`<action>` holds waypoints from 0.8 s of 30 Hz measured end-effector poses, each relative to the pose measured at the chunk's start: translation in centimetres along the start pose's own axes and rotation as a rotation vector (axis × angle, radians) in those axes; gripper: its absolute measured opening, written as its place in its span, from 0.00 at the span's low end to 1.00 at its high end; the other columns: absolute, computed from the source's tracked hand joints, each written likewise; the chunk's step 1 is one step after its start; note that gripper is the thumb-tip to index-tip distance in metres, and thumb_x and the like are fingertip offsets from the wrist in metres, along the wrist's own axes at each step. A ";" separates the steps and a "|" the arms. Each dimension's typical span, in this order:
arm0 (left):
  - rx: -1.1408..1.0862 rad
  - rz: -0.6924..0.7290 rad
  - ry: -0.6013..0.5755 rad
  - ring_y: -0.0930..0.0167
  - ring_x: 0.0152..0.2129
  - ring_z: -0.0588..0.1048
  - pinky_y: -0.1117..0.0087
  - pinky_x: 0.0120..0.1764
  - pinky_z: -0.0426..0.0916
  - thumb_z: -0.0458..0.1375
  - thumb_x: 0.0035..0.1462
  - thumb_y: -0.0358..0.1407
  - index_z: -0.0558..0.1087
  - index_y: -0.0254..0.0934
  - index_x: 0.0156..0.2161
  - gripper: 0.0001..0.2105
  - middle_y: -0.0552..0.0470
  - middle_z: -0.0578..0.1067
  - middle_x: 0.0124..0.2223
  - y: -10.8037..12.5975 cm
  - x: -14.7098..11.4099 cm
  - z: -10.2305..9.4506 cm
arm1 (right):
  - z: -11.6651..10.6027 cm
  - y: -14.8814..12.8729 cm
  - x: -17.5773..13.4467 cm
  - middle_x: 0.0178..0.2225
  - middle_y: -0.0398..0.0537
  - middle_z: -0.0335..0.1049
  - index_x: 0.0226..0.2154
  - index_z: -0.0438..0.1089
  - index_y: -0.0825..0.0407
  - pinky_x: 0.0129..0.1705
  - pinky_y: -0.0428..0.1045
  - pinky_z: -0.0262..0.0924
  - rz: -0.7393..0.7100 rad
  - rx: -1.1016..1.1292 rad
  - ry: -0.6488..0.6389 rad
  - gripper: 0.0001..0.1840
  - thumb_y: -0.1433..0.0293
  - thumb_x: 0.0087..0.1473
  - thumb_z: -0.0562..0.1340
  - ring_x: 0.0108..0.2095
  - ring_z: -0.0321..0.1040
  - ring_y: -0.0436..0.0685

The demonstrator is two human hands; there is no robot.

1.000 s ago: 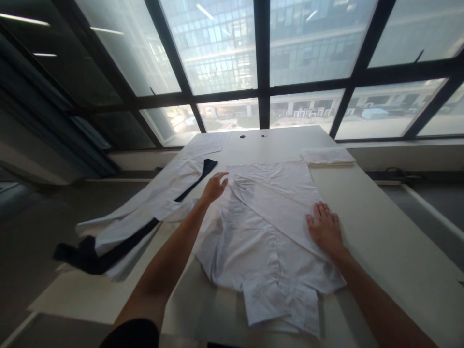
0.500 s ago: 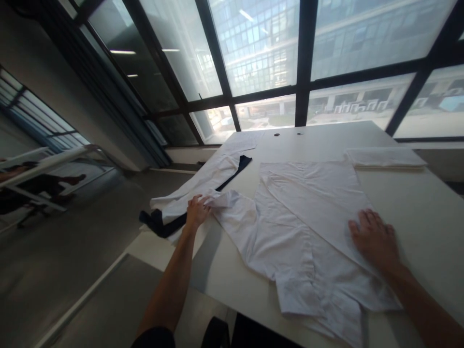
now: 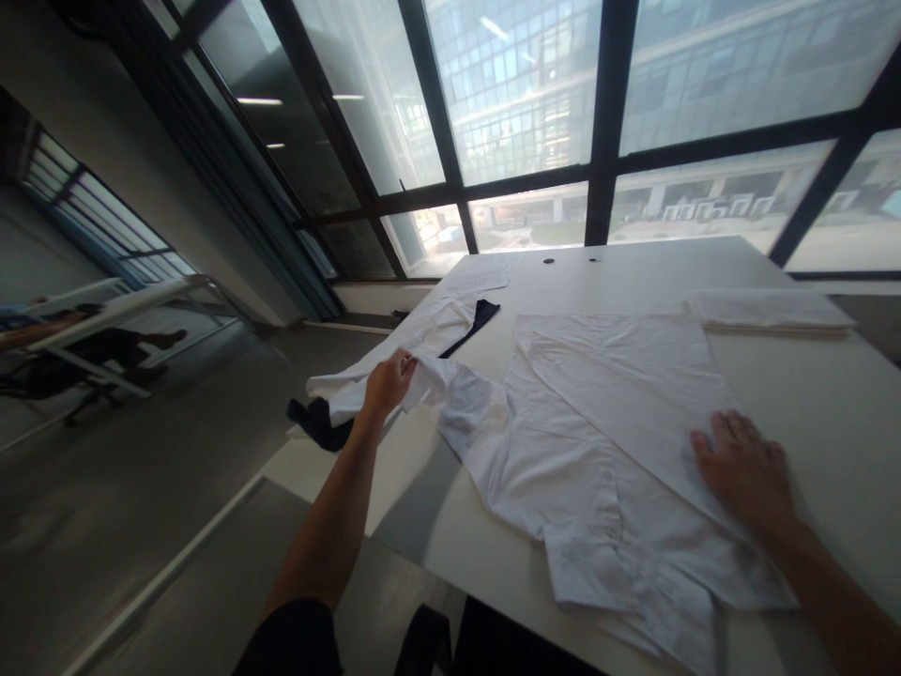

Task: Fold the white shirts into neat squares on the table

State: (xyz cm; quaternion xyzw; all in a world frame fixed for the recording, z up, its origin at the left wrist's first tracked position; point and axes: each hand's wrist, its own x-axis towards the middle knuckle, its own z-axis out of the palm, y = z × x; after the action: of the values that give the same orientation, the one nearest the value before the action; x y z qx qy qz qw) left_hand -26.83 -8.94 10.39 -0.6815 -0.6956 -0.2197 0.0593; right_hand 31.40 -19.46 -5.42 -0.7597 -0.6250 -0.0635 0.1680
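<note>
A white shirt (image 3: pixel 598 441) lies spread on the white table, partly folded over itself, with wrinkles along its middle. My left hand (image 3: pixel 389 380) pinches the end of its sleeve, which is lifted slightly off the tabletop. Flat on the shirt's right side rests my right hand (image 3: pixel 747 465), fingers extended. Just beyond my left hand lie another white garment (image 3: pixel 429 330) and a dark cloth piece (image 3: pixel 320 427), partly hidden by my hand and arm.
A folded white cloth (image 3: pixel 767 308) sits at the table's right back. The white table (image 3: pixel 648 272) reaches the windows and has two small dark spots near its far edge. A dark chair (image 3: pixel 426 638) stands at the near edge. At far left, a person sits by another table (image 3: pixel 127 314).
My left hand has closed on the sleeve end and raised it a little. My right hand stays flat on the shirt. The whole view has shifted slightly.
</note>
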 end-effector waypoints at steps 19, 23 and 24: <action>-1.232 -0.304 -0.791 0.78 0.21 0.70 0.79 0.23 0.63 0.66 0.55 0.35 0.77 0.32 0.43 0.12 0.56 0.73 0.28 20.3 -1.9 4.7 | -3.2 -3.3 0.8 0.60 0.62 0.68 0.58 0.68 0.57 0.65 0.61 0.55 -0.285 0.379 0.162 0.27 0.61 0.64 0.51 0.63 0.60 0.64; -1.323 -0.402 -0.883 0.77 0.25 0.74 0.77 0.30 0.71 0.63 0.57 0.30 0.75 0.29 0.44 0.09 0.51 0.75 0.32 23.7 -4.5 9.8 | -2.9 -4.7 0.2 0.54 0.57 0.74 0.58 0.70 0.53 0.59 0.58 0.64 -0.426 0.579 -0.033 0.24 0.61 0.65 0.54 0.55 0.69 0.62; -1.345 -0.410 -0.901 0.76 0.27 0.76 0.75 0.32 0.73 0.63 0.57 0.29 0.74 0.29 0.47 0.12 0.49 0.76 0.35 24.1 -5.1 10.7 | -2.8 -5.0 0.1 0.55 0.57 0.73 0.59 0.69 0.52 0.59 0.59 0.64 -0.458 0.598 -0.088 0.24 0.61 0.65 0.54 0.56 0.69 0.62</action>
State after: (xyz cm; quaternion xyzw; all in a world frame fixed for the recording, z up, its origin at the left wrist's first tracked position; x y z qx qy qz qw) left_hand -0.65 -10.11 4.26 -0.4541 -0.4836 -0.3010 -0.6851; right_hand 26.92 -19.52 -1.95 -0.5199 -0.7761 0.1185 0.3366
